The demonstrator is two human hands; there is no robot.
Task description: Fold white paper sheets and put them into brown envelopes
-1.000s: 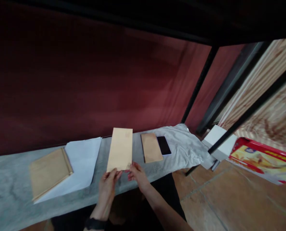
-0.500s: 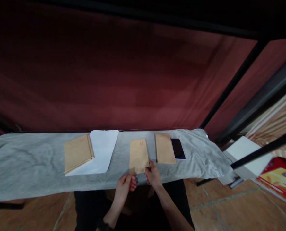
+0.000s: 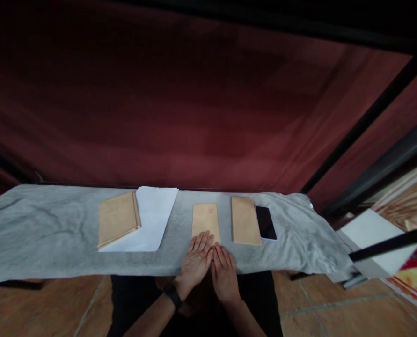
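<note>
so the pinch is gone now; left hand point(image 3: 196, 263) lies flat, fingers straight, over the near end of the middle envelope point(image 3: 205, 218) on the gray cloth point(image 3: 57, 234); right hand point(image 3: 225, 277) flat at its corner; pressing, not lifting, imo

The left hand point(image 3: 197, 260) lies flat across an envelope's point(image 3: 205, 216) near end, the right hand point(image 3: 225, 274) just beside it, on gray cloth point(image 3: 61, 224). A second envelope point(image 3: 245, 221) and phone point(image 3: 266, 223) lie right; a stack point(image 3: 117, 217) overlaps white paper point(image 3: 155, 217) left.
</note>
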